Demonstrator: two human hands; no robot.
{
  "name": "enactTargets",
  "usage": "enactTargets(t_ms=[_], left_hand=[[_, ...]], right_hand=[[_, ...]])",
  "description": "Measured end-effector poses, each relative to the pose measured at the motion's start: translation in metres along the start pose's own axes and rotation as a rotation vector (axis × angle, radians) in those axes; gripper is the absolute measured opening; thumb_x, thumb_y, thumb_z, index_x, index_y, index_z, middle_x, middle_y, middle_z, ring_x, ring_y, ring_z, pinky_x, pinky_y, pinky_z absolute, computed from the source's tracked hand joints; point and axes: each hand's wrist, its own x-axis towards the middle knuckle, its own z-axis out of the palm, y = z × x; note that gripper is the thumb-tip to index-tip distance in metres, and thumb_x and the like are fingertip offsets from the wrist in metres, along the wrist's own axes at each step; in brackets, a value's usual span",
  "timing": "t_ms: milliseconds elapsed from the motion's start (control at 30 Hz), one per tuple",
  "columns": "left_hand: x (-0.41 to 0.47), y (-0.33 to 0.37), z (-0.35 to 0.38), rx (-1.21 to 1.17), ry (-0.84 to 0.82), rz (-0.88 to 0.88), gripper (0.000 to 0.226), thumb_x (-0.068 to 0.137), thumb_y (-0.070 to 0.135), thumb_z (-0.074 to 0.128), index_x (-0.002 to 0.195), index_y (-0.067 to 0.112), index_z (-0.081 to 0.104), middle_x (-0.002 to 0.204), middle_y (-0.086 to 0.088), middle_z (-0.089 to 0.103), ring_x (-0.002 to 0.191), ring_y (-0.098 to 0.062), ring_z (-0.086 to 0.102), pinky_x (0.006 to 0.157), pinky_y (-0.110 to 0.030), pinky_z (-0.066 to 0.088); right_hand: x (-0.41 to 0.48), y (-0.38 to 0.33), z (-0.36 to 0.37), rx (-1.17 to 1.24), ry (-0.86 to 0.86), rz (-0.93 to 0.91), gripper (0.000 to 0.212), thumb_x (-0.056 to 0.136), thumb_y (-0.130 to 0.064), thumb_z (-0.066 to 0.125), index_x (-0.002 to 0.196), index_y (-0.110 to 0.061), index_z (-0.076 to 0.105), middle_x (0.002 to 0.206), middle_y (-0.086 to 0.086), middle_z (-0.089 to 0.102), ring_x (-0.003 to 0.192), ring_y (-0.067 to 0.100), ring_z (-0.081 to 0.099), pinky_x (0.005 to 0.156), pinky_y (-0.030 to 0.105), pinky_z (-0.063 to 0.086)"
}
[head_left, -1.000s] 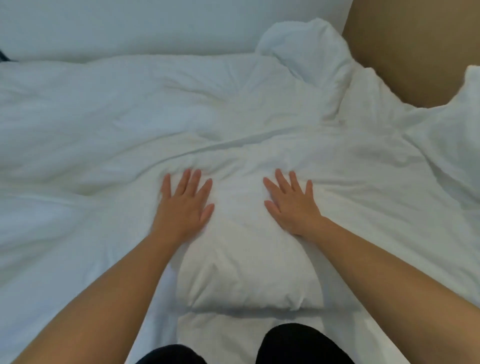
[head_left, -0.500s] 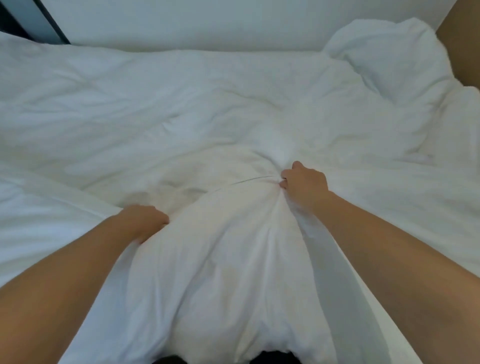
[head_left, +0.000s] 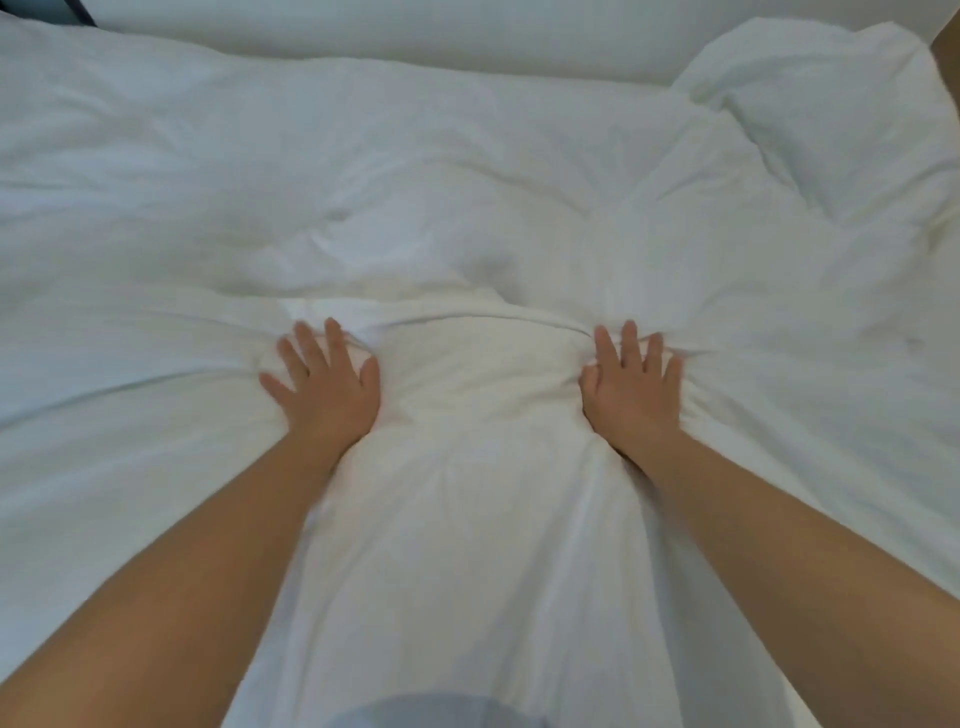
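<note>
A white duvet lies rumpled across the whole bed. A raised fold of it runs from the middle toward me. My left hand lies flat on the duvet at the left side of that fold, fingers spread and straight. On the fold's right side my right hand presses down the same way, fingers straight and pointing away from me. Both forearms reach in from the bottom corners. Neither hand holds any cloth.
A white pillow or headboard cushion runs along the far edge of the bed. A bunched corner of the duvet rises at the far right. A brown strip shows at the right edge.
Half a second ago both hands gripped bunches of the duvet; now they have let go and press flat on it. The fold between them is wider and flatter.
</note>
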Motion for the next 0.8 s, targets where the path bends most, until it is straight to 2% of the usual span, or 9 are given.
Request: enactTargets(t_ms=[133, 300, 400, 533, 600, 667, 733, 800], left_hand=[[-0.013, -0.022, -0.031, 0.154, -0.073, 0.184, 0.063, 0.101, 0.047, 0.018, 0.154, 0.026, -0.008, 0.162, -0.002, -0.016, 0.149, -0.027, -0.009, 0.117, -0.059, 0.0], [-0.019, -0.052, -0.067, 0.34, -0.132, 0.199, 0.058, 0.102, 0.045, 0.013, 0.155, 0.029, -0.004, 0.162, 0.0, -0.012, 0.149, -0.023, -0.011, 0.115, -0.063, -0.003], [-0.004, -0.099, -0.101, 0.33, -0.096, 0.141, 0.056, 0.102, 0.036, 0.017, 0.156, 0.025, 0.004, 0.163, -0.001, -0.007, 0.15, -0.022, -0.007, 0.116, -0.06, 0.001], [0.028, -0.18, -0.133, 0.338, -0.018, 0.175, 0.058, 0.1, 0.027, 0.025, 0.156, 0.022, 0.008, 0.163, 0.0, -0.005, 0.15, -0.018, -0.004, 0.119, -0.053, 0.004], [0.051, -0.224, -0.142, 0.37, 0.043, 0.22, 0.06, 0.099, 0.024, 0.028, 0.155, 0.023, 0.006, 0.163, 0.001, -0.005, 0.15, -0.018, -0.003, 0.118, -0.052, 0.002], [0.079, -0.271, -0.155, 0.313, 0.087, 0.212, 0.057, 0.1, 0.019, 0.03, 0.154, 0.024, 0.013, 0.163, 0.001, 0.006, 0.15, -0.018, 0.004, 0.119, -0.051, 0.002], [0.113, -0.319, -0.171, 0.215, 0.005, 0.156, 0.053, 0.1, 0.011, 0.027, 0.151, 0.026, 0.024, 0.16, -0.001, 0.021, 0.148, -0.018, 0.014, 0.12, -0.05, 0.002], [0.144, -0.365, -0.189, 0.264, -0.171, 0.177, 0.05, 0.101, 0.014, 0.026, 0.149, 0.03, 0.03, 0.158, 0.0, 0.026, 0.147, -0.016, 0.018, 0.118, -0.053, -0.002]], right_hand=[[0.002, -0.006, -0.022, -0.013, -0.065, -0.024, 0.062, 0.101, -0.044, 0.02, 0.156, -0.02, 0.005, 0.164, 0.006, -0.002, 0.149, 0.035, -0.005, 0.116, 0.062, -0.001], [-0.01, -0.063, -0.05, 0.146, -0.132, -0.194, 0.064, 0.1, -0.044, 0.024, 0.156, -0.017, 0.007, 0.164, 0.005, 0.003, 0.15, 0.027, -0.005, 0.116, 0.062, -0.002], [-0.013, -0.13, -0.065, 0.16, -0.154, -0.356, 0.064, 0.101, -0.047, 0.025, 0.155, -0.02, 0.007, 0.164, 0.002, 0.005, 0.15, 0.026, -0.002, 0.117, 0.06, -0.001], [-0.017, -0.243, -0.061, 0.067, -0.122, -0.528, 0.06, 0.099, -0.051, 0.031, 0.152, -0.026, 0.017, 0.154, 0.005, 0.026, 0.144, 0.026, 0.02, 0.114, 0.062, 0.007], [-0.02, -0.299, -0.051, 0.031, -0.126, -0.571, 0.058, 0.098, -0.052, 0.032, 0.149, -0.026, 0.02, 0.147, 0.006, 0.033, 0.138, 0.027, 0.029, 0.112, 0.061, 0.011], [-0.023, -0.351, -0.045, 0.089, -0.132, -0.549, 0.058, 0.098, -0.052, 0.033, 0.149, -0.027, 0.021, 0.144, 0.008, 0.036, 0.136, 0.028, 0.033, 0.112, 0.06, 0.012], [-0.025, -0.396, -0.044, 0.189, -0.115, -0.518, 0.055, 0.098, -0.053, 0.033, 0.147, -0.028, 0.025, 0.142, 0.008, 0.039, 0.134, 0.028, 0.036, 0.112, 0.058, 0.013], [-0.023, -0.436, -0.049, 0.287, -0.113, -0.479, 0.05, 0.098, -0.052, 0.032, 0.142, -0.028, 0.034, 0.137, 0.006, 0.044, 0.13, 0.028, 0.04, 0.112, 0.056, 0.015]])
